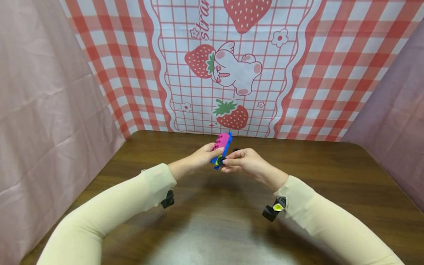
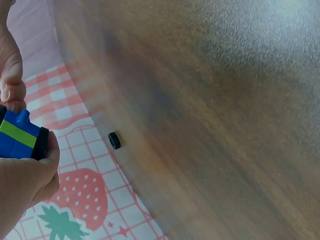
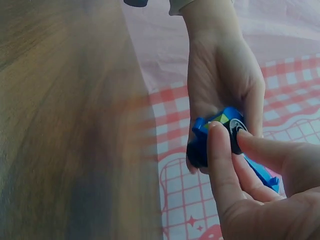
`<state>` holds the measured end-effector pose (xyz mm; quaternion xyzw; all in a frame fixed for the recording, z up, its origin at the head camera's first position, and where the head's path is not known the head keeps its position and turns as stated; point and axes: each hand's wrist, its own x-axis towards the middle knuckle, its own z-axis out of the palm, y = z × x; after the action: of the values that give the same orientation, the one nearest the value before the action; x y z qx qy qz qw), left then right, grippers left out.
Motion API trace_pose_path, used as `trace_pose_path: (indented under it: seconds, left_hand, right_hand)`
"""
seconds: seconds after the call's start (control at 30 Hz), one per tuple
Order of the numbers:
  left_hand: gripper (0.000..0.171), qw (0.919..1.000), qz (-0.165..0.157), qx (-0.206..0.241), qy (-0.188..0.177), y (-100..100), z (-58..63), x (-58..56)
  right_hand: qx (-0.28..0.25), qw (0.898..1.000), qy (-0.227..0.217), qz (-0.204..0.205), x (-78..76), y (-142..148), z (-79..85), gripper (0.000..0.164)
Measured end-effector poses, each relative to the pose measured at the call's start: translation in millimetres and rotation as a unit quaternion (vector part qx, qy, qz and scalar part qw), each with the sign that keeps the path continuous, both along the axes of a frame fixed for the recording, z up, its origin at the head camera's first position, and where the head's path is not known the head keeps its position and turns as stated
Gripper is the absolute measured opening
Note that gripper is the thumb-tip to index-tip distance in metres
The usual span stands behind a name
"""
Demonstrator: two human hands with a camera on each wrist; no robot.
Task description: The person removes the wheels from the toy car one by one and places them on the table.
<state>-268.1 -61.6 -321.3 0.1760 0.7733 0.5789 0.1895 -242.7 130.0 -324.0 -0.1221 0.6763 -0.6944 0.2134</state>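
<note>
A toy block car (image 1: 226, 141) with a blue base, pink studded bricks and a yellow-green strip is held up over the table. My left hand (image 1: 202, 156) grips its body, thumb across the pink bricks. At the car's near end, my right hand (image 1: 250, 163) pinches a black wheel (image 3: 236, 131) between thumb and fingers, against the side of the blue base. The left wrist view shows the blue underside with the yellow-green strip (image 2: 19, 131) and a black wheel (image 2: 41, 143) beside the left fingers.
A loose black wheel (image 2: 114, 140) stands on the brown wooden table (image 1: 205, 228) near its far edge, partly behind the right hand in the head view. A strawberry-patterned cloth (image 1: 281, 103) hangs behind the table, with pink curtains (image 1: 49, 110) at both sides.
</note>
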Motion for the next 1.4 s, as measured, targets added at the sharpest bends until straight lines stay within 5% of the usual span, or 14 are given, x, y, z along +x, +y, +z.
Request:
trace_pose_path:
  seconds: [0.3,0.73,0.93,1.13,1.4]
  left_hand:
    - [0.046,0.9995,0.025,-0.016,0.011,2.5,0.9,1.1]
    - [0.047,0.9994,0.027,-0.019,0.003,0.4,-1.1,0.8]
    - [0.047,0.9996,0.023,-0.018,0.002,2.0,-0.1,1.5]
    - [0.047,0.9992,0.031,-0.026,0.007,2.8,1.2,2.4]
    - [0.048,0.9957,0.041,-0.081,0.016,6.2,-0.3,-0.5]
  right_hand:
    - [-0.022,0.999,0.003,-0.028,1.0,-7.6,1.0,0.017]
    - [0.103,0.992,0.066,0.021,-4.0,-12.8,-1.6,0.028]
    - [0.114,0.987,0.095,0.056,-5.3,-8.8,-2.5,0.033]
    - [0.139,0.979,0.115,0.094,-7.0,-9.7,-3.1,0.034]
    - [0.225,0.953,0.201,0.030,-1.0,-13.6,-5.3,0.034]
